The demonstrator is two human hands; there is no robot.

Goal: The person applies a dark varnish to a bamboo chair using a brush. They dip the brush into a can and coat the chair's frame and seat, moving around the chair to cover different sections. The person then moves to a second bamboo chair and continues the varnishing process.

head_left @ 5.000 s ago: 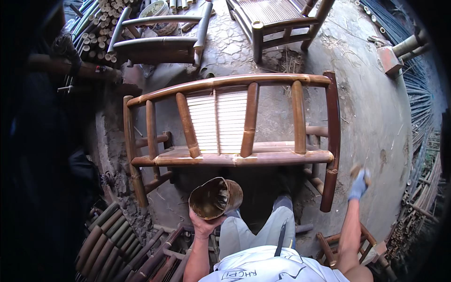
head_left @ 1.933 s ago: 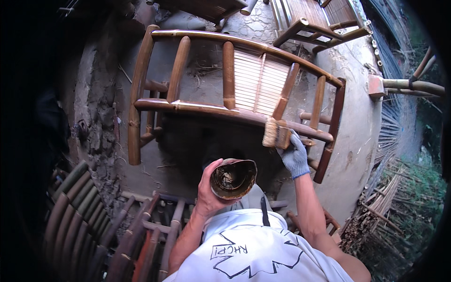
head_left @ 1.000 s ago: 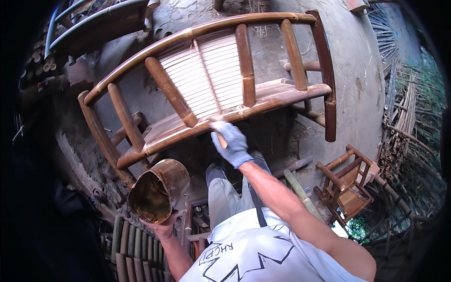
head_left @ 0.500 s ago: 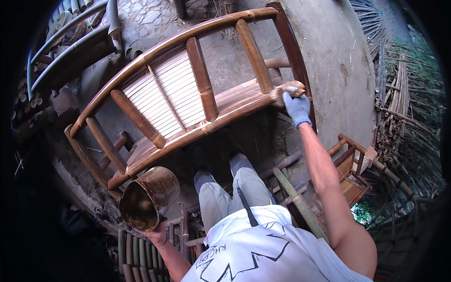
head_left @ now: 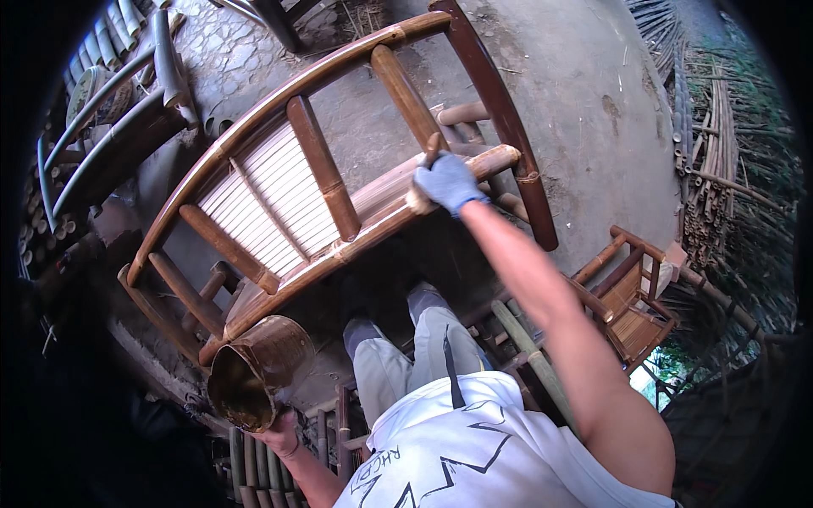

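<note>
The right grip (head_left: 449, 182), in a grey-blue knitted glove, is closed round a brush (head_left: 417, 201); pale bristles poke out at its lower left, and a brown end of the handle shows just above its fingers. The bristles lie over the front rail of the bamboo settee (head_left: 323, 169), seemingly touching it, though blur hides the exact contact. Most of the settee stretches left of this grip, with the slatted back panel (head_left: 279, 203) at mid-left and one dark end post (head_left: 500, 118) just to the right. The left grip (head_left: 279, 433), bare, is well below and left of the other, clasped on the underside of a brown bucket (head_left: 279, 351); some of its fingers are hidden. The bucket tilts above that grip, its mouth facing lower left and its inside stained brown. A second bamboo seat (head_left: 110, 127) stands far above the left grip, and a small bamboo chair (head_left: 631, 309) lower right of the gloved one. Further right of that grip are bundled bamboo strips (head_left: 711, 178), beyond the grey floor (head_left: 576, 110)
</note>
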